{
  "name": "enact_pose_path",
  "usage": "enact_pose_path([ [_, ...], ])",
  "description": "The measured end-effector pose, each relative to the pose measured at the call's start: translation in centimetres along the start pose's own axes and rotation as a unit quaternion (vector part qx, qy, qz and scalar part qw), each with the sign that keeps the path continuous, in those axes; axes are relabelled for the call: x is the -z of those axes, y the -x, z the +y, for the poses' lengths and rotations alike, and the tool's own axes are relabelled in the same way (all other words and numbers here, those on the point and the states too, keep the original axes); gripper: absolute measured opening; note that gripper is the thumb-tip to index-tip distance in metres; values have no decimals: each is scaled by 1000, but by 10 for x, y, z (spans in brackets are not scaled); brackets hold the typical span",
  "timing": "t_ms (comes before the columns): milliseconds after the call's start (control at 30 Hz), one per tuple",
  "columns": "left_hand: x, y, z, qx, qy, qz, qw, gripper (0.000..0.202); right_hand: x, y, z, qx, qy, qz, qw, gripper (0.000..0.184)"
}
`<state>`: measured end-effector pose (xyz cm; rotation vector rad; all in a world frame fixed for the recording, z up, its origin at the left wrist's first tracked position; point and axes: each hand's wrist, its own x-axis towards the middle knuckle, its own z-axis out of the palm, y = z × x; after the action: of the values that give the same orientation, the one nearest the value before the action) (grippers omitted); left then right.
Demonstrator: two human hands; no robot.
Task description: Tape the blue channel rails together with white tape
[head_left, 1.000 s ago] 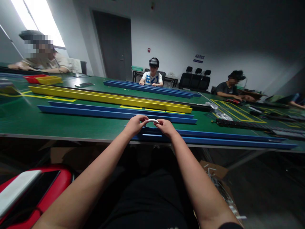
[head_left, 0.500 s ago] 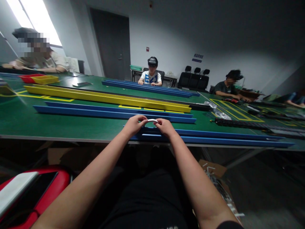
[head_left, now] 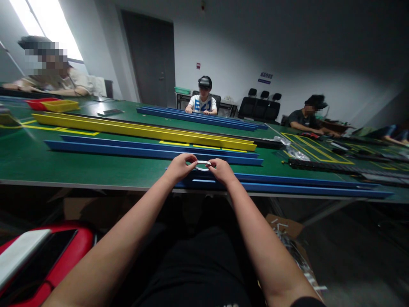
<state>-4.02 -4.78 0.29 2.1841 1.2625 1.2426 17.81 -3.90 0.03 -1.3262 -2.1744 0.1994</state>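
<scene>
My left hand [head_left: 180, 166] and my right hand [head_left: 222, 170] are both closed, pinching the two ends of a small white strip [head_left: 203, 163] bent into a loop between them. They hover just above long blue rails [head_left: 287, 184] lying along the near edge of the green table [head_left: 64, 166]. My forearms reach forward from my lap.
More blue rails [head_left: 128, 149] and a long yellow rail [head_left: 137, 130] lie farther back. Red and yellow bins [head_left: 54, 104] stand at the far left. Black strips [head_left: 326, 165] lie at right. Three people sit around the table. A red case [head_left: 44, 260] is at lower left, a cardboard box [head_left: 284, 230] under the table.
The white strip, arched upward before, is now bent further into a closed loop. My hands have stayed in the same place.
</scene>
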Motion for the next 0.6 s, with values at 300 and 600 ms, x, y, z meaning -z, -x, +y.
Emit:
enact_pose_path([
  [300, 1, 1, -2, -2, -6, -3, 1000, 19, 0, -1, -3, 0, 48, -15, 999, 20],
  [600, -2, -1, -8, 13, -53, 7, 998, 17, -3, 0, 0, 2, 68, 10, 998, 16],
])
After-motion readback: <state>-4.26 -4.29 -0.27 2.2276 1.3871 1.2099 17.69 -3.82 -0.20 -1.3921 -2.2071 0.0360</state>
